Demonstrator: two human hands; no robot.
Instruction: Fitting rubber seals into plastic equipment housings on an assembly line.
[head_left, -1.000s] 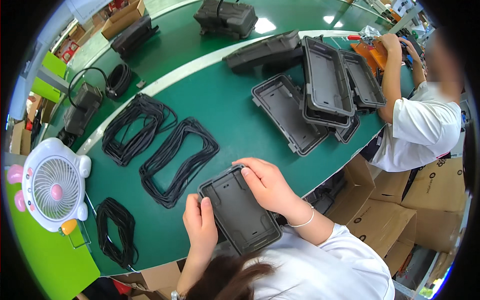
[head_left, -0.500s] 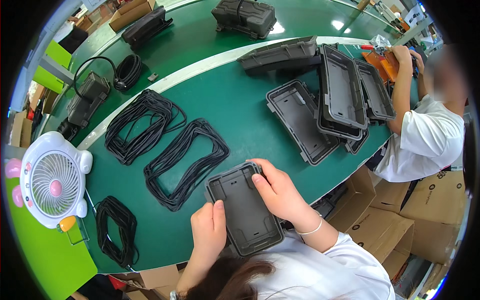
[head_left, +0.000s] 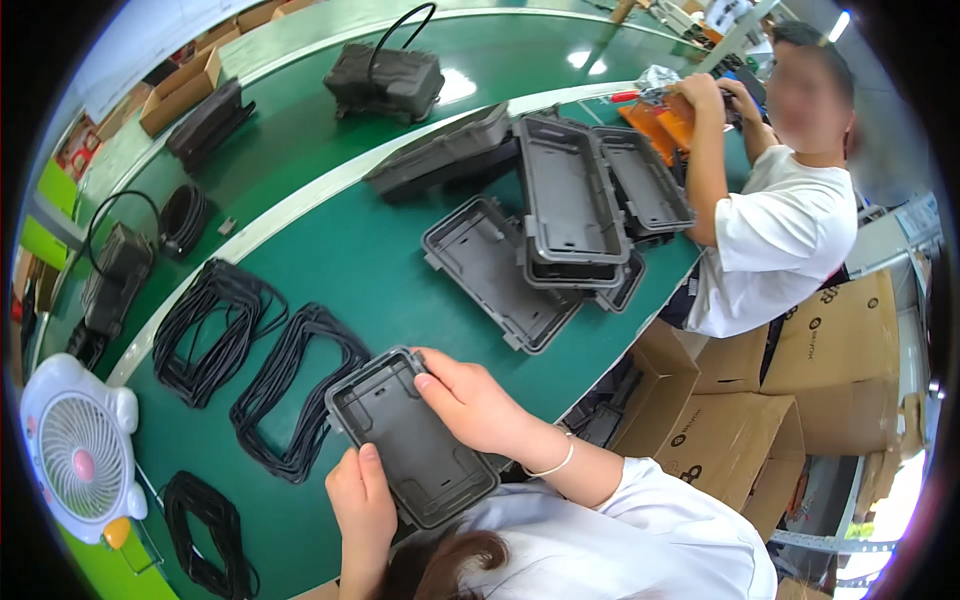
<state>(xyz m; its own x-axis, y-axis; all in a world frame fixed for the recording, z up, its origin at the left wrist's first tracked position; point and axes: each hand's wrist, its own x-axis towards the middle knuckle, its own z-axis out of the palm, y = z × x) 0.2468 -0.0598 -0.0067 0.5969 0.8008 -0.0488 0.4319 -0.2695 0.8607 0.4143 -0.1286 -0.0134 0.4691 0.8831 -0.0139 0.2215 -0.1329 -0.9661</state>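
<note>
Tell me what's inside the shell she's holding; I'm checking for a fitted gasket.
The shell shows only moulded ribs and a bare floor. Its right rim is hidden by the right hand, its near-left corner by the left hand.

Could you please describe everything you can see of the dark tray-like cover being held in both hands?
The dark grey cover is a shallow rectangular shell, apparently moulded plastic, with rounded corners, a raised rim and small ribs inside. It faces hollow side up, lying aslant at the near edge of the green table. The left hand grips its near edge; the right hand presses its right rim.
</note>
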